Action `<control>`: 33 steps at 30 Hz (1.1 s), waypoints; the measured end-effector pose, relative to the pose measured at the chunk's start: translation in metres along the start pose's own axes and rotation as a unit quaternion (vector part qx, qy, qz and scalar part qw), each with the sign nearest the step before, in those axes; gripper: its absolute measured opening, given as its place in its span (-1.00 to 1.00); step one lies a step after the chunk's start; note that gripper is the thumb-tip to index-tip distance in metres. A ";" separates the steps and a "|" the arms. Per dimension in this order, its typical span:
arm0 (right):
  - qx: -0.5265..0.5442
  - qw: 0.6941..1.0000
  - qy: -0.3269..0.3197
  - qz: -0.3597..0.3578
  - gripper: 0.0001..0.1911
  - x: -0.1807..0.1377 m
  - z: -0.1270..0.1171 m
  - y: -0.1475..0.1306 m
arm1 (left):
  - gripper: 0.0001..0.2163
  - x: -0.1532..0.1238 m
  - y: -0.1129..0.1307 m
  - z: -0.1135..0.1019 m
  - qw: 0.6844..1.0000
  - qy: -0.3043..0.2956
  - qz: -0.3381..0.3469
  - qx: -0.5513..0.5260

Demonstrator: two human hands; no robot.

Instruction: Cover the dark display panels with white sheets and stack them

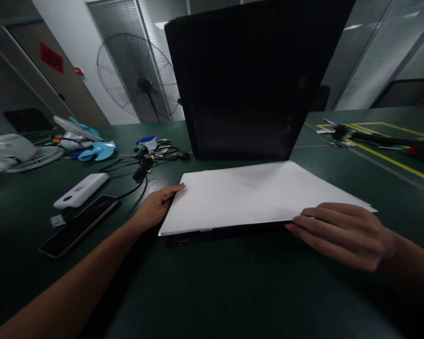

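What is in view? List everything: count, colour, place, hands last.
white paper: count unclear, white, front centre
flat object: 1, black, under paper
upright panel: 1, black, behind paper
phone: 1, dark, left
oblong device: 1, white, beside phone
cables: count unclear, black, beyond phone
fan parts: several, white and blue, left
pole: 1, black, right
tape lines: several, yellow, right
table: 1, green, beneath
cage fan: 1, dark, behind table
door: 1, brown, back left
sign: 1, red, on door
blinds: several, grey, back
left hand: 1, bare, paper's left edge
right hand: 1, bare, paper's near edge

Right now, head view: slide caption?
Left hand and right hand hold white sheets by their edges, black panel behind.
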State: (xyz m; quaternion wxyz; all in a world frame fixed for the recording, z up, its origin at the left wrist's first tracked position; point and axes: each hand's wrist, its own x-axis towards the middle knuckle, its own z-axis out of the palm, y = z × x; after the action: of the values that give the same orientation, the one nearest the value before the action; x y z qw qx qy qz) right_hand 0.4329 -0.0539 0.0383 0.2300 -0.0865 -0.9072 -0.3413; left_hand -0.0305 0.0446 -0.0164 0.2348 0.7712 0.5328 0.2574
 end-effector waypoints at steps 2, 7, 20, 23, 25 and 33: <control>-0.011 1.000 -0.001 -0.002 -0.83 -0.009 0.000 0.005 | -0.42 -0.001 0.000 0.001 1.000 0.000 0.012 0.016; 0.018 0.998 0.000 0.054 -0.69 -0.022 0.000 0.013 | -0.34 -0.005 0.002 0.002 0.998 0.006 0.060 0.026; 0.026 0.995 0.018 0.099 -0.60 -0.036 0.010 0.018 | -0.43 -0.007 0.005 0.001 0.995 -0.020 0.095 0.003; 0.041 0.991 0.010 0.125 -0.59 -0.038 0.021 0.016 | -0.46 -0.008 0.007 0.002 0.994 -0.006 0.104 0.008; 0.043 0.990 0.010 0.132 -0.62 -0.037 0.024 0.013 | -0.47 -0.008 0.008 0.003 0.994 0.000 0.107 0.009; -0.039 0.981 0.017 0.188 -0.76 -0.003 -0.002 0.016 | -0.38 -0.008 0.001 0.001 0.992 0.036 0.119 0.011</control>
State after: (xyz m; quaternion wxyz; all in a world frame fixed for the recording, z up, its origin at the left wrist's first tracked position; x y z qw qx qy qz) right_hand 0.4414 -0.0433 0.0473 0.3023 -0.2586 -0.8566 -0.3287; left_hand -0.0321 0.0367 -0.0177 0.1751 0.8219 0.4479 0.3054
